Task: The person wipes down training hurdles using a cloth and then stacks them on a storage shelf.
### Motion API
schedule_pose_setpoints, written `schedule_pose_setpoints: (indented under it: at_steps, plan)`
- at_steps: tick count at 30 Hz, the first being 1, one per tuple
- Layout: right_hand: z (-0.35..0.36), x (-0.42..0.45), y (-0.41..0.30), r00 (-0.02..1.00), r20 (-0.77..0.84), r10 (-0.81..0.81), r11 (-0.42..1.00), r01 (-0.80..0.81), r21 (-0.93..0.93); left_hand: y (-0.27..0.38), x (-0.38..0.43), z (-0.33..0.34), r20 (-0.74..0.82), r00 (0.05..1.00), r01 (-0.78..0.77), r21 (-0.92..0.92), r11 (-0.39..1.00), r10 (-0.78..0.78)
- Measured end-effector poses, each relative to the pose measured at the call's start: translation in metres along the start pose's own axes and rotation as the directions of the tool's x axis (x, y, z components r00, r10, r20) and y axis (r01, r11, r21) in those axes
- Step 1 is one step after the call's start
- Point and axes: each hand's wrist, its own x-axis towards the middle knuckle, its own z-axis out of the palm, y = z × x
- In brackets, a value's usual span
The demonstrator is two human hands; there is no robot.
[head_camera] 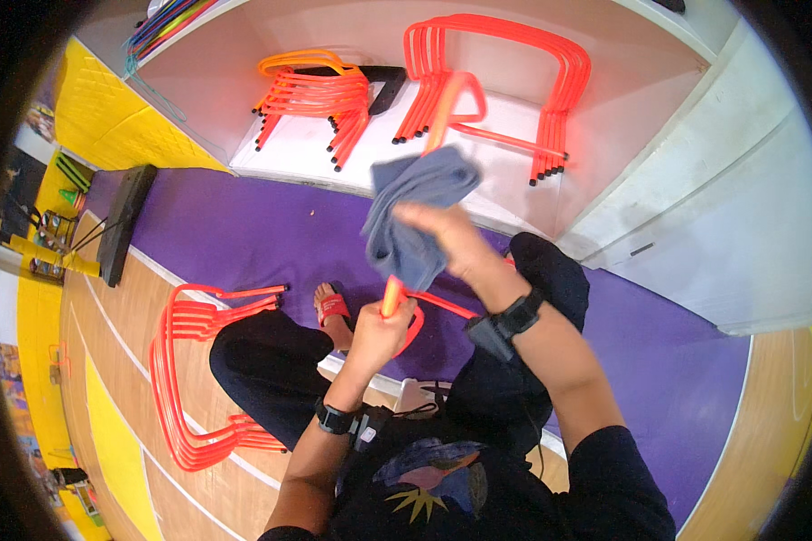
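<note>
An orange-red training hurdle (444, 122) is held out in front of my body, its far bend reaching over the shelf compartment. My left hand (380, 333) grips its bar near the closer bend. My right hand (446, 237) presses a folded blue-grey cloth (416, 209) around the middle of that bar, the thumb on top. The cloth hides that stretch of bar, and the right fingers are mostly out of sight beneath it. Slight blur shows on the right hand and cloth.
Nested orange-red hurdles (501, 27) and smaller hurdles (318, 95) stand on the white shelf (277, 159). Several more hurdles (166, 379) lie on the wooden floor (118, 318) by my left knee. A long black object (127, 223) lies farther left. Purple flooring (243, 237) borders the cabinet.
</note>
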Motion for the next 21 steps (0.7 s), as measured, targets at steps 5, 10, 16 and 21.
schedule_pose_setpoints:
  at_steps: [5, 10, 16, 21]
  plan:
    - [0.024, -0.014, 0.024, 0.988, 0.155, -0.004, 1.000, 0.006, -0.015, 0.014, -0.001, -0.002, 0.005, 0.998, -0.054, -0.033, 0.998, 0.055]
    - [0.008, -0.009, 0.001, 0.988, 0.145, 0.056, 0.922, -0.107, 0.371, -0.002, -0.029, -0.006, 0.150, 0.931, -0.348, 0.092, 0.933, 0.333]
    - [-0.009, 0.028, 0.006, 0.987, 0.160, -0.017, 0.803, -0.082, 0.590, -0.027, -0.031, -0.019, 0.154, 0.852, -0.517, 0.393, 0.760, 0.500]
    - [0.014, -0.003, 0.015, 0.951, 0.291, 0.104, 0.853, -0.235, 0.466, -0.010, -0.032, -0.019, 0.125, 0.896, -0.440, 0.372, 0.817, 0.425]
